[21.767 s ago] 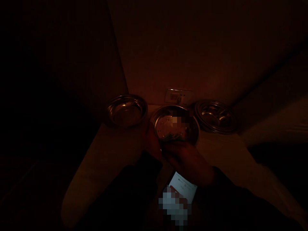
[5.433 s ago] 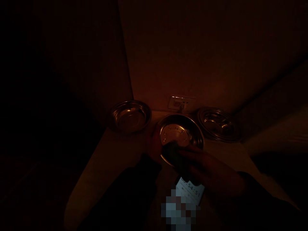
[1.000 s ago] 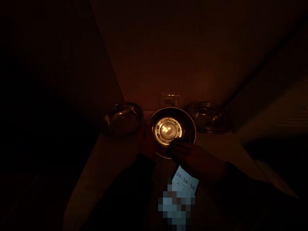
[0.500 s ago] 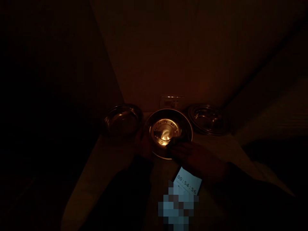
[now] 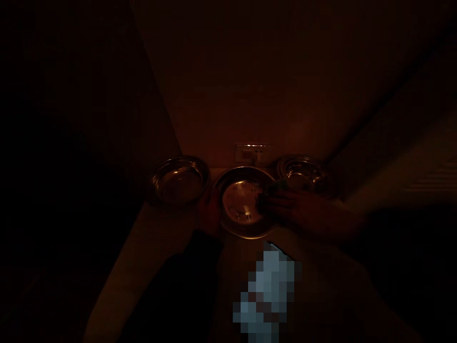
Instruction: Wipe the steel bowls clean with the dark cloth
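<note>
The scene is very dark. In the middle of the table stands a shiny round metal bowl [image 5: 235, 202], with marks around its flat bottom. My left hand [image 5: 210, 209] is at the bowl's left rim, its fingers closed along the edge. Over the bowl's right side lies my right hand [image 5: 285, 206], pressing a dark greenish pad [image 5: 277, 186] against the inner wall. Whether the pad is a sponge or a cloth I cannot make out. Part of the right rim is hidden by this hand.
Another metal bowl [image 5: 178, 183] stands at the left, and stacked metal dishes [image 5: 303, 174] at the right. A lit phone [image 5: 271, 286], its screen blurred out, lies on the table [image 5: 121, 276] in front. A socket plate [image 5: 253, 153] is on the wall behind.
My right hand has moved right and slightly up with the pad, from the bowl's near right part to its right side. My left hand stays at the left rim.
</note>
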